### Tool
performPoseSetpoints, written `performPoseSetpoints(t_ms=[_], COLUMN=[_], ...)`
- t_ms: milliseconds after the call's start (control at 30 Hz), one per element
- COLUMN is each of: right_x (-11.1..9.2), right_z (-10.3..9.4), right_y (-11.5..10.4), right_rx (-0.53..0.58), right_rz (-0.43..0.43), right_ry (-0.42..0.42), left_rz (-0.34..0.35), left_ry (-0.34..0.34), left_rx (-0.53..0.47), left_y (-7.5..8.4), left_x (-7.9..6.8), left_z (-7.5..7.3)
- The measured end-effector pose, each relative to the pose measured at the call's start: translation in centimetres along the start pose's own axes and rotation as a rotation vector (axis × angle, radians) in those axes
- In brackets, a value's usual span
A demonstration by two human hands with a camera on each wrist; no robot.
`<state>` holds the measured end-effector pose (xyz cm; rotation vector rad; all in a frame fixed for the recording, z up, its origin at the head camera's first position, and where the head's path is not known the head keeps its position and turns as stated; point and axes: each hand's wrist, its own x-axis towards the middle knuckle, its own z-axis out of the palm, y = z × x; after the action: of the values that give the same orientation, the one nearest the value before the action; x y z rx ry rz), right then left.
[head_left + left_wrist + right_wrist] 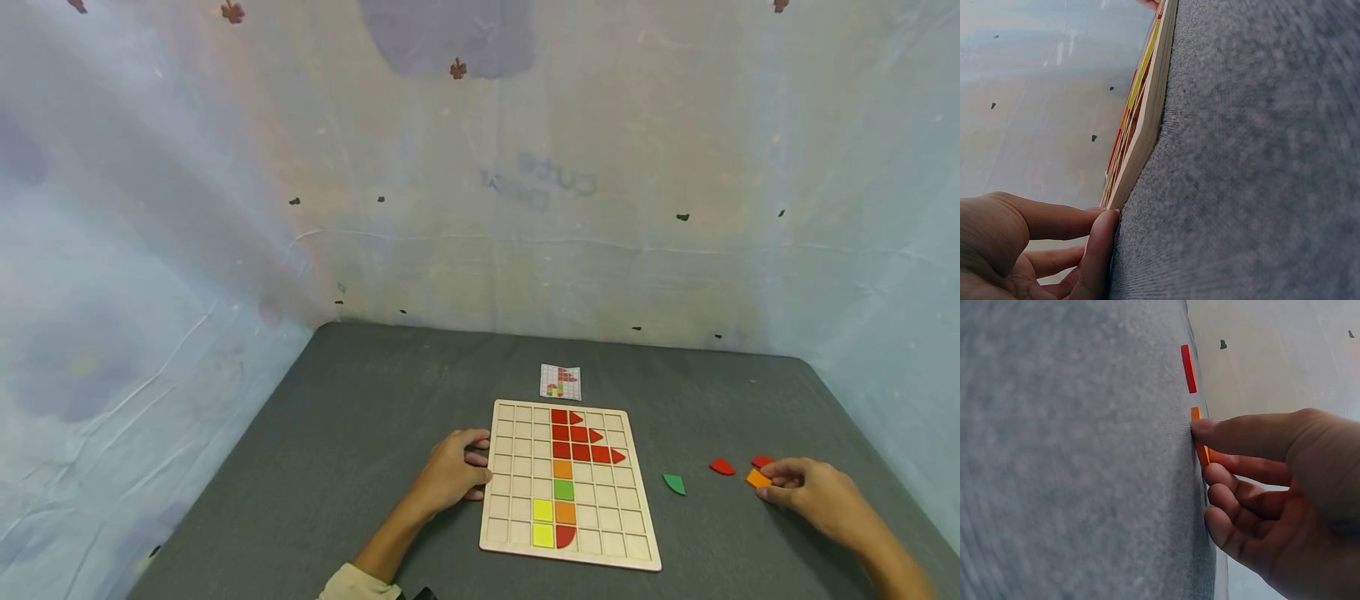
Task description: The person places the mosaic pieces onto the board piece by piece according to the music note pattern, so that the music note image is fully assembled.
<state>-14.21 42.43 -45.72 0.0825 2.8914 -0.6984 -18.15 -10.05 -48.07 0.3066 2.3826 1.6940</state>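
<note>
My left hand [450, 472] is at the left edge of a pale wooden grid board [501, 508], its thumb and a fingertip pinching the rim in the left wrist view. Red squares and triangles fill part of the board's upper rows. Below them run orange, green, orange and a red quarter-round tile [566, 536], with two yellow squares [543, 522] alongside. Out to the right, my right hand [817, 500] pinches an orange square tile [1195, 414] between thumb and fingers, close over the grey surface. A red tile [762, 461] lies partly behind those fingers.
Between board and right hand lie a green quarter-round tile [674, 484] and a red one [722, 467]. Beyond the board's far edge is a small printed pattern card [560, 382]. A pale patterned curtain [495, 275] hangs behind the grey table [405, 375].
</note>
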Motion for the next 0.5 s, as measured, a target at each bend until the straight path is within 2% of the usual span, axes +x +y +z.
performPoseSetpoints(t_ms=[300, 500], right_x=[0.1, 0.4], right_z=[0.1, 0.9], right_y=[-0.5, -2.7], right_rx=[-0.032, -0.018], right_rz=[-0.053, -0.084], right_ry=[0.063, 0.113], left_rz=[-0.009, -0.004], left_ry=[0.008, 0.005], left_rx=[0.017, 0.024], left_y=[0.0, 0.0], left_x=[0.2, 0.1], left_z=[0.2, 0.2])
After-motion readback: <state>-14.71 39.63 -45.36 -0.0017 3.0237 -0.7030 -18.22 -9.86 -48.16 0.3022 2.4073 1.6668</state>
